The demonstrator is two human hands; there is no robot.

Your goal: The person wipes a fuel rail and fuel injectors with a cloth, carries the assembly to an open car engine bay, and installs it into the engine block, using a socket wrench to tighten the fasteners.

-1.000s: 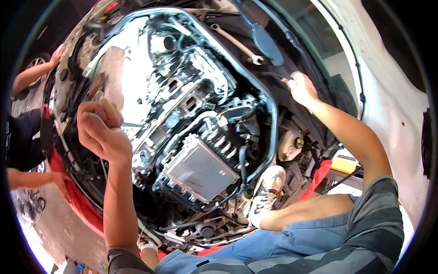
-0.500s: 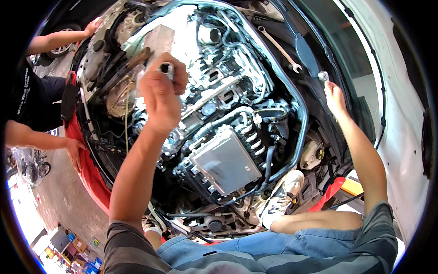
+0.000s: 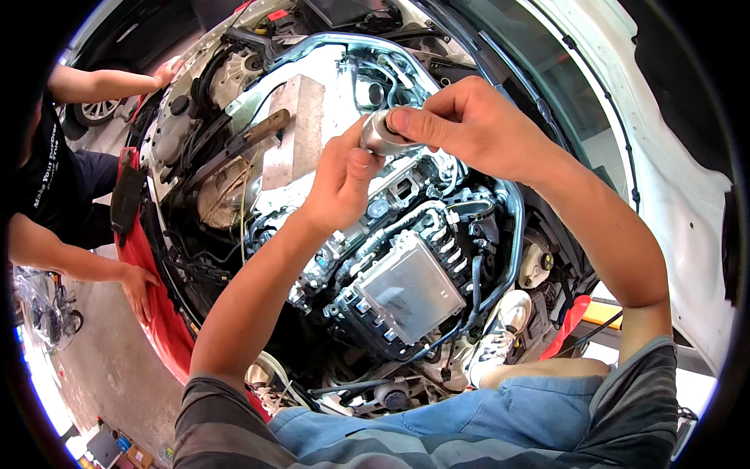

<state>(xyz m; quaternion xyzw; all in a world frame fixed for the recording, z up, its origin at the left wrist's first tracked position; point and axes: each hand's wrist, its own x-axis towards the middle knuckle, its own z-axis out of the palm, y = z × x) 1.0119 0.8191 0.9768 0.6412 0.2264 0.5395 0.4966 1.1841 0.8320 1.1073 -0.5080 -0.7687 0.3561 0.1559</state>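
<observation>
Out over the engine my two hands meet at a silver metal socket point(image 3: 381, 134). My left hand point(image 3: 344, 176) is wrapped round its left side. My right hand point(image 3: 484, 125) pinches its right end, with the thumb pressed on the metal. Whether a second small metal piece sits between my right fingers is hidden. Below the hands lies the opened engine point(image 3: 383, 207), with a flat silver-grey cover box point(image 3: 410, 285) nearest me. Beyond my left hand, a bare metal block point(image 3: 295, 129) rests on white sheeting.
A co-worker's two hands point(image 3: 139, 291) rest on the car's front edge at left, one on red cloth point(image 3: 160, 313). A brown bar point(image 3: 246, 144) slants across the engine bay. My shoe point(image 3: 500, 332) stands inside the bay. The windscreen point(image 3: 539, 70) is at right.
My right hand has come from the windscreen side to the socket in my left hand, which has moved right. The silver piece at my right fingers no longer shows separately. The view has shifted.
</observation>
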